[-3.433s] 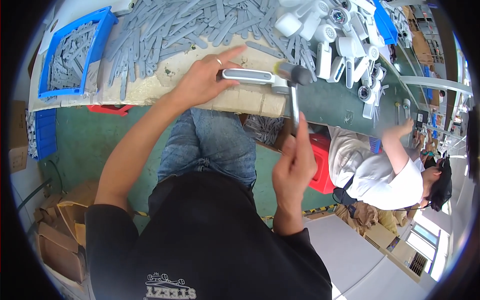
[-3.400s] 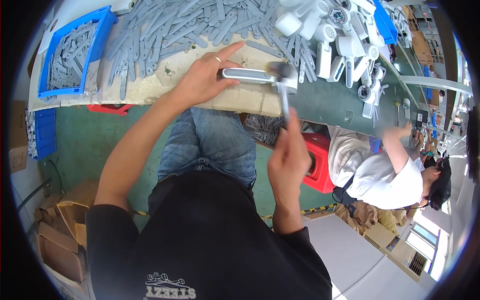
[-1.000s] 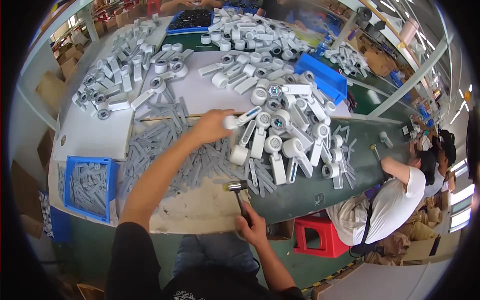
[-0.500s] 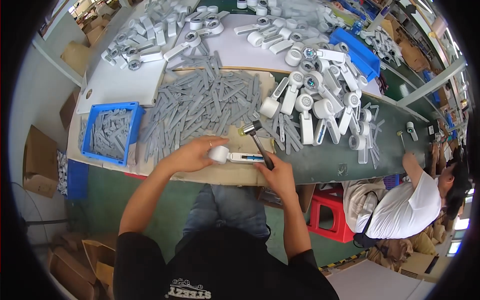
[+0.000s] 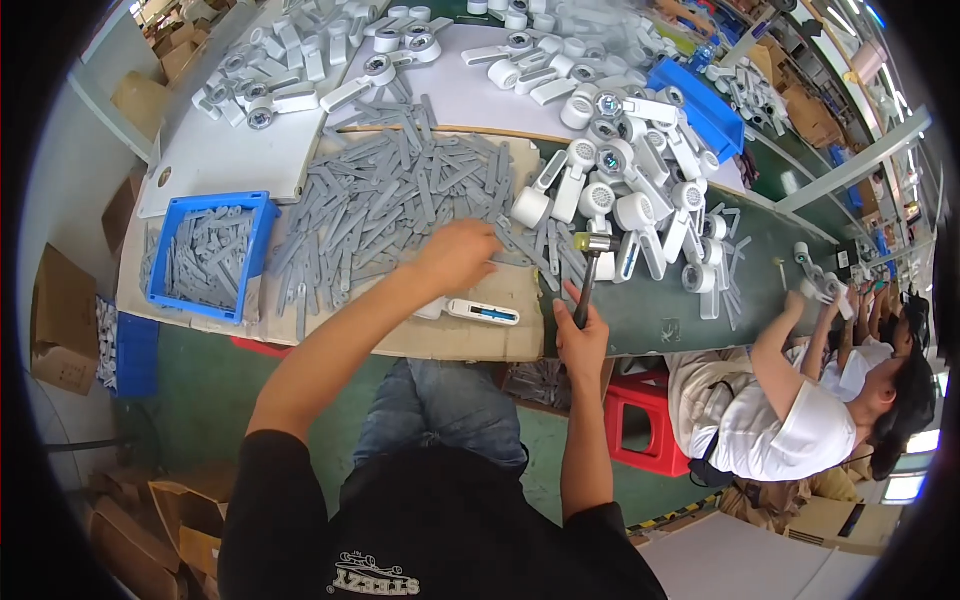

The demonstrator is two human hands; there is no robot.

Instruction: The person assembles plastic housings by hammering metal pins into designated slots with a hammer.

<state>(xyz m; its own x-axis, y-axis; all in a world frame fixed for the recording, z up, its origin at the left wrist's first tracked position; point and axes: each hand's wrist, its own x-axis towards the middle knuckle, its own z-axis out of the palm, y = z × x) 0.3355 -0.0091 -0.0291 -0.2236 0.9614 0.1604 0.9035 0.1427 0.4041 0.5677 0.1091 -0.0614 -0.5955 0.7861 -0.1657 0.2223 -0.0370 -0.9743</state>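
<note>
My right hand (image 5: 583, 345) grips the dark handle of a small hammer (image 5: 592, 275), held upright over the table's front edge. The hammer's head has a yellowish face on one side. My left hand (image 5: 458, 258) is over the near right part of a pile of grey plastic strips (image 5: 400, 190), thumb and fingers apart; nothing shows in it. A white handheld fan (image 5: 483, 312) lies on the cardboard below that hand. Its handle has an open slot with a blue part inside, and my left forearm partly hides its round head.
A blue crate (image 5: 262, 262) of grey strips stands at the left. Many white handheld fans (image 5: 635, 210) are heaped to the right, with a blue bin (image 5: 690, 100) behind. A person in a white shirt (image 5: 790, 420) works at the right, near a red stool (image 5: 640, 425).
My left hand has let go of the white fan and moved up and right to the strips. My right hand has moved right with the hammer, away from the fan.
</note>
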